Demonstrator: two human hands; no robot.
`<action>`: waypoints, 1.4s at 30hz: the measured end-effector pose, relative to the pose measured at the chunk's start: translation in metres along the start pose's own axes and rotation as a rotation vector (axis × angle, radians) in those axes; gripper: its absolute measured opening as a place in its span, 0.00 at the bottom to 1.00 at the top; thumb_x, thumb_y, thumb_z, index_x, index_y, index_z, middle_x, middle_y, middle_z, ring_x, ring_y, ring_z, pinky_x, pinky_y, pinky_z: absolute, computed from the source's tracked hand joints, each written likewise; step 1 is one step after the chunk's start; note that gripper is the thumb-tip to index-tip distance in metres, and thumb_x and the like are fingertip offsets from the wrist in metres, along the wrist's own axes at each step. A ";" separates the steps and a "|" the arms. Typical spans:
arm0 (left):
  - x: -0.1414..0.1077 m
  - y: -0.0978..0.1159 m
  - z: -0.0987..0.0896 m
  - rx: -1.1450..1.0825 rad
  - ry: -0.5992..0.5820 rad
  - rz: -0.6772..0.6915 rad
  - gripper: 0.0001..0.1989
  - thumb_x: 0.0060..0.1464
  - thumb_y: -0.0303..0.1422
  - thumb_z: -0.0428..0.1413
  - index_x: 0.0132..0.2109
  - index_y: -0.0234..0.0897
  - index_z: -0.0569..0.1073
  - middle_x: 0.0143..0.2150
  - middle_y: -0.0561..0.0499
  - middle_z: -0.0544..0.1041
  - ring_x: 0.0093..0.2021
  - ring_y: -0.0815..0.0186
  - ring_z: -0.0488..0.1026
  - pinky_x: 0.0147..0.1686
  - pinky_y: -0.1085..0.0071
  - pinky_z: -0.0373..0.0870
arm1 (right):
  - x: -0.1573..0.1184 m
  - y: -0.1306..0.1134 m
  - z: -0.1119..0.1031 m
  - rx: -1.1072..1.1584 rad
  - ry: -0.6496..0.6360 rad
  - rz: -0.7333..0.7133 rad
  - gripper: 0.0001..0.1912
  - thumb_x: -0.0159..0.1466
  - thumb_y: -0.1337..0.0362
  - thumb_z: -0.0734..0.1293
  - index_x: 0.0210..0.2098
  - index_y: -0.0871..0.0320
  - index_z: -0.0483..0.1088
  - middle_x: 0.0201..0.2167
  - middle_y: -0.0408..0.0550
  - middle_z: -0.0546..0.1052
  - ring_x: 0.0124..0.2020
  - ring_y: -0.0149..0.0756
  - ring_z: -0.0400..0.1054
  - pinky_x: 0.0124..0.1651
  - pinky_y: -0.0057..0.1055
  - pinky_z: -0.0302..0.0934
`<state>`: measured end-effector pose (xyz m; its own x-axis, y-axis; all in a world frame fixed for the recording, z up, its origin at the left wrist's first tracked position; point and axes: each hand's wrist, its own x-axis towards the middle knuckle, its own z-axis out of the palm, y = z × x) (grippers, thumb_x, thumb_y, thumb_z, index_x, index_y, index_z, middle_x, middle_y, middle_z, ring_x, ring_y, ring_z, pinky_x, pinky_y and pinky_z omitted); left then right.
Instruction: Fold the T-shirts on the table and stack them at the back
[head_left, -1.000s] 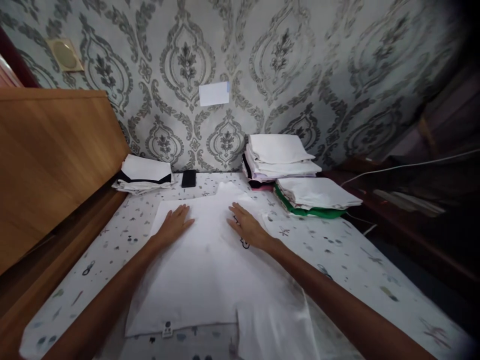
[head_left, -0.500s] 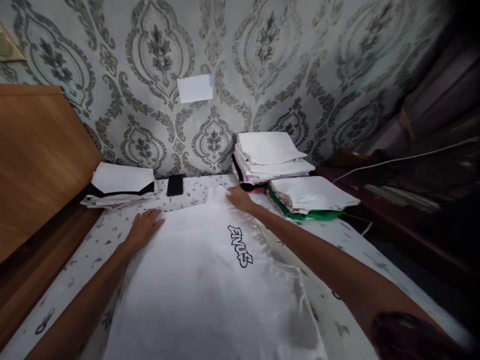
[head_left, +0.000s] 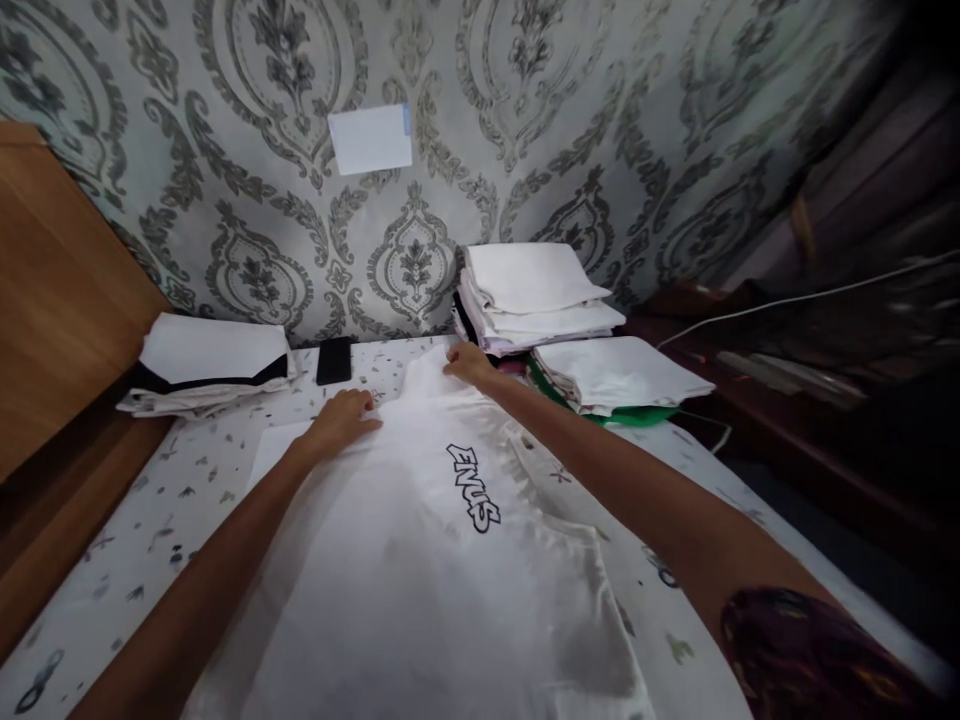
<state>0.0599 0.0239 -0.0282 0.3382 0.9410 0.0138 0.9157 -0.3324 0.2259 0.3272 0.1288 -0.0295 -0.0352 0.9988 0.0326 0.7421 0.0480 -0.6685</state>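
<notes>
A white garment (head_left: 420, 560) with black-outlined lettering lies spread over the patterned table cover. My right hand (head_left: 469, 364) pinches the garment's far edge near its top. My left hand (head_left: 343, 422) rests on the left part of the garment, its fingers apart and pointing right. Left of my left forearm, a flat white part of cloth shows on the cover.
A dark phone (head_left: 334, 361) lies near the wall. Folded clothes (head_left: 214, 352) sit at the left beside a wooden cabinet (head_left: 60, 290). Two folded stacks, a taller one (head_left: 532, 280) and one with green below (head_left: 622, 372), stand at the right. A white cable (head_left: 810, 288) hangs beyond.
My left hand has moved right across the garment, nearer my right hand, and the garment's left side has shifted inward. My right hand stays at the far edge. The view has shifted slightly.
</notes>
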 end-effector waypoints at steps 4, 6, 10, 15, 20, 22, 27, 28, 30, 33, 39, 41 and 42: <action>-0.011 -0.029 -0.011 0.042 -0.048 -0.036 0.15 0.53 0.45 0.55 0.40 0.39 0.72 0.44 0.43 0.76 0.46 0.54 0.71 0.45 0.62 0.66 | -0.017 -0.002 -0.017 0.209 -0.017 -0.085 0.07 0.47 0.71 0.69 0.27 0.58 0.68 0.22 0.37 0.70 0.26 0.30 0.65 0.29 0.25 0.58; -0.021 -0.043 -0.021 0.059 -0.115 -0.103 0.17 0.53 0.45 0.53 0.43 0.39 0.73 0.43 0.44 0.77 0.44 0.54 0.73 0.42 0.63 0.67 | -0.030 -0.001 -0.027 0.292 -0.039 -0.115 0.07 0.49 0.69 0.69 0.28 0.58 0.69 0.23 0.37 0.71 0.26 0.30 0.66 0.30 0.25 0.59; -0.053 -0.056 -0.041 0.106 -0.136 -0.143 0.15 0.54 0.43 0.48 0.42 0.42 0.74 0.40 0.49 0.80 0.40 0.57 0.75 0.38 0.66 0.67 | -0.070 0.005 -0.047 0.452 -0.068 -0.224 0.08 0.50 0.66 0.70 0.27 0.57 0.66 0.23 0.38 0.70 0.27 0.30 0.64 0.31 0.26 0.57; -0.110 -0.051 -0.042 0.236 0.065 0.002 0.16 0.59 0.38 0.43 0.41 0.41 0.74 0.43 0.45 0.79 0.44 0.54 0.75 0.41 0.61 0.70 | -0.143 0.023 -0.065 0.242 0.019 -0.418 0.04 0.57 0.66 0.67 0.29 0.57 0.66 0.28 0.41 0.72 0.34 0.34 0.66 0.40 0.30 0.60; -0.150 -0.044 -0.022 0.385 0.142 0.052 0.18 0.59 0.33 0.42 0.45 0.40 0.75 0.48 0.40 0.78 0.49 0.50 0.74 0.48 0.53 0.70 | -0.205 0.049 -0.058 -0.154 -0.005 -0.491 0.07 0.57 0.73 0.64 0.32 0.57 0.71 0.34 0.48 0.76 0.41 0.41 0.68 0.46 0.34 0.60; -0.156 -0.041 -0.017 0.413 0.149 0.036 0.19 0.60 0.32 0.40 0.47 0.38 0.75 0.48 0.39 0.78 0.48 0.50 0.74 0.47 0.52 0.71 | -0.216 0.057 -0.053 -0.227 -0.035 -0.523 0.08 0.59 0.75 0.63 0.31 0.57 0.71 0.33 0.50 0.77 0.42 0.41 0.68 0.48 0.35 0.59; -0.164 -0.041 -0.015 0.427 0.157 0.039 0.20 0.62 0.32 0.39 0.47 0.37 0.76 0.47 0.39 0.78 0.47 0.49 0.75 0.45 0.52 0.72 | -0.224 0.065 -0.053 -0.269 0.007 -0.488 0.10 0.59 0.76 0.61 0.31 0.59 0.72 0.33 0.50 0.77 0.41 0.40 0.68 0.47 0.33 0.58; -0.165 -0.042 -0.015 0.425 0.156 0.041 0.21 0.63 0.32 0.39 0.47 0.37 0.76 0.48 0.38 0.78 0.47 0.49 0.75 0.45 0.51 0.72 | -0.223 0.064 -0.054 -0.265 0.015 -0.449 0.10 0.59 0.77 0.61 0.32 0.59 0.72 0.33 0.50 0.77 0.41 0.40 0.69 0.46 0.32 0.58; -0.166 -0.042 -0.017 0.406 0.158 0.035 0.20 0.62 0.33 0.39 0.47 0.37 0.75 0.48 0.38 0.78 0.48 0.48 0.75 0.46 0.50 0.71 | -0.218 0.061 -0.056 -0.254 0.033 -0.344 0.11 0.59 0.76 0.61 0.34 0.59 0.74 0.34 0.50 0.78 0.40 0.39 0.69 0.43 0.30 0.59; -0.163 -0.029 -0.021 0.292 0.139 0.045 0.19 0.62 0.37 0.42 0.53 0.38 0.72 0.50 0.41 0.77 0.50 0.49 0.74 0.48 0.52 0.71 | -0.199 0.052 -0.056 -0.249 0.057 -0.186 0.13 0.62 0.73 0.61 0.42 0.58 0.75 0.37 0.49 0.79 0.39 0.38 0.71 0.42 0.29 0.60; -0.123 0.051 -0.020 0.019 0.057 0.299 0.24 0.62 0.42 0.47 0.63 0.40 0.63 0.61 0.42 0.70 0.60 0.53 0.67 0.58 0.57 0.66 | -0.147 0.041 -0.047 -0.288 0.054 -0.017 0.24 0.62 0.73 0.63 0.57 0.61 0.70 0.45 0.52 0.80 0.46 0.40 0.72 0.47 0.30 0.61; -0.101 0.080 -0.011 0.054 0.008 0.423 0.27 0.61 0.37 0.49 0.66 0.40 0.59 0.66 0.41 0.66 0.65 0.53 0.62 0.63 0.53 0.58 | -0.137 0.043 -0.044 -0.290 0.026 0.006 0.23 0.60 0.72 0.65 0.56 0.61 0.72 0.43 0.51 0.80 0.44 0.40 0.73 0.44 0.29 0.63; -0.089 0.092 -0.006 0.087 -0.023 0.464 0.30 0.59 0.34 0.49 0.68 0.41 0.57 0.68 0.41 0.63 0.68 0.52 0.59 0.65 0.51 0.55 | -0.133 0.045 -0.043 -0.289 0.010 0.015 0.22 0.60 0.71 0.66 0.54 0.61 0.73 0.42 0.50 0.81 0.42 0.39 0.73 0.43 0.28 0.63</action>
<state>0.1128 -0.0905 -0.0030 0.7196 0.6907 0.0721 0.6815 -0.7223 0.1182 0.3936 -0.0020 -0.0319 -0.0171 0.9993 0.0324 0.9027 0.0294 -0.4293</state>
